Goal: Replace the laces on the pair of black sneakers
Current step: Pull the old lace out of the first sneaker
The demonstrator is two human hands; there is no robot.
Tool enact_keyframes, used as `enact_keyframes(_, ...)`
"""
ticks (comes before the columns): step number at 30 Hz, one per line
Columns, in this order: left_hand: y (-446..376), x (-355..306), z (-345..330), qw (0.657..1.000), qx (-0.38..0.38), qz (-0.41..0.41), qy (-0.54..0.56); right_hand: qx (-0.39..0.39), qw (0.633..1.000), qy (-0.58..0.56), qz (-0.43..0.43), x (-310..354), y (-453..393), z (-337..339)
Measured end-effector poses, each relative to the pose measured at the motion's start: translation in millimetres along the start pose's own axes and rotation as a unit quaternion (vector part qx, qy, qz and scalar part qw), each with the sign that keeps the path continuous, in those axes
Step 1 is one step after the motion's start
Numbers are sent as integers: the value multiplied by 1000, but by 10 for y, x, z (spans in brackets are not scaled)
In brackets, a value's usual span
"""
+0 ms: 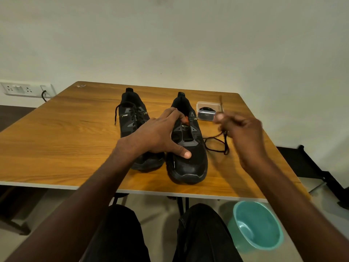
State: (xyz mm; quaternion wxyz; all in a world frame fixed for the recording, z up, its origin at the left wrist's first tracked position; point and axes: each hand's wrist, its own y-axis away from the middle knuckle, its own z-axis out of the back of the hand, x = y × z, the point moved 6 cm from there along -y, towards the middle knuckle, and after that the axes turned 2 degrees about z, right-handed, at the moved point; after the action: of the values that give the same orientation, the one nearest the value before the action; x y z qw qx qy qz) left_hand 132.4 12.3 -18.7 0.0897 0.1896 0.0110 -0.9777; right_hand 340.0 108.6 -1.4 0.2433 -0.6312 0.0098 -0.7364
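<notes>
Two black sneakers [162, 137], one loose lace [217, 146], one clear box [207, 110], one teal bin [257, 225], two hands [158, 133].

The right hand [243, 133] was smeared by motion blur, so its grip on the lace [217, 146] could not be made out. The toe of the left sneaker [132, 118] was hidden behind the left hand [158, 133]. The dark contents of the clear box [206, 110] could not be identified. The forearms were cut off by the lower edge.
</notes>
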Motion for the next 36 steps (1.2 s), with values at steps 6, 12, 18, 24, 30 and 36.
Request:
enact_keyframes(6,26,-29,6,1000,-7,1,-16,107,930,332,118,-58,188,-436)
enact_keyframes(12,72,-118,50,1000,-9,-9,-16,138,922,345,113,11,199,-408)
enact_keyframes(18,106,-158,69,1000,-7,-3,-16,137,914,376,69,-110,136,-414)
enact_keyframes(24,86,-95,53,1000,-3,-5,-9,59,988,93,-109,-237,56,-227)
enact_keyframes(30,37,-62,39,1000,-11,-14,-6,-94,813,-528,-228,-146,-240,252)
enact_keyframes(36,51,-59,36,1000,-13,-13,-7,84,993,71,-35,-205,125,-221)
